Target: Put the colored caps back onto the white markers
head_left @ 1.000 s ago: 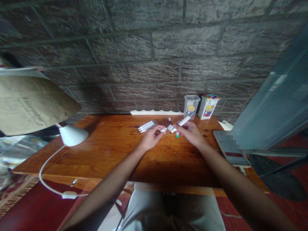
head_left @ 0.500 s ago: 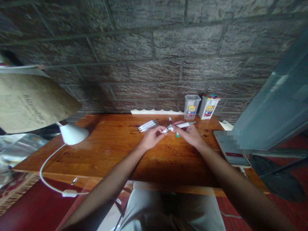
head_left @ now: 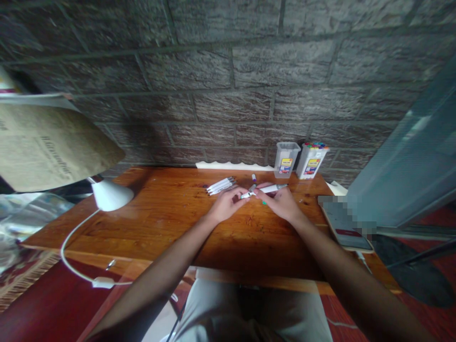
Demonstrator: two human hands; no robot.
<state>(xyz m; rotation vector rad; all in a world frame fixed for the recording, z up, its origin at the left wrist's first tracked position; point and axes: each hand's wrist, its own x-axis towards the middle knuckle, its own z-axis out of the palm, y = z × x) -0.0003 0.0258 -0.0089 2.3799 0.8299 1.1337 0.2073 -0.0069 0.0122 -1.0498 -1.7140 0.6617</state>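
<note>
Over the far middle of a wooden desk (head_left: 160, 223), my right hand (head_left: 281, 203) pinches a white marker (head_left: 268, 189) that lies nearly level and points right. My left hand (head_left: 228, 204) is closed on a small white cap (head_left: 245, 195) held against the marker's left end. The two hands almost touch. A loose purple cap (head_left: 254, 178) stands just behind them, and a small green cap (head_left: 264, 203) shows under my right fingers. Left of the hands lie several white markers (head_left: 221, 185) in a bundle.
At the back right stand an empty clear tub (head_left: 286, 159) and a tub of coloured markers (head_left: 312, 159). A white strip (head_left: 233, 166) lies along the brick wall. A white lamp base (head_left: 112, 194) with its cord sits at left, a phone (head_left: 347, 223) at right.
The marker in my right hand has dropped from a steep tilt to nearly level, and my left hand has brought the cap up against its left end. The view has shifted slightly.
</note>
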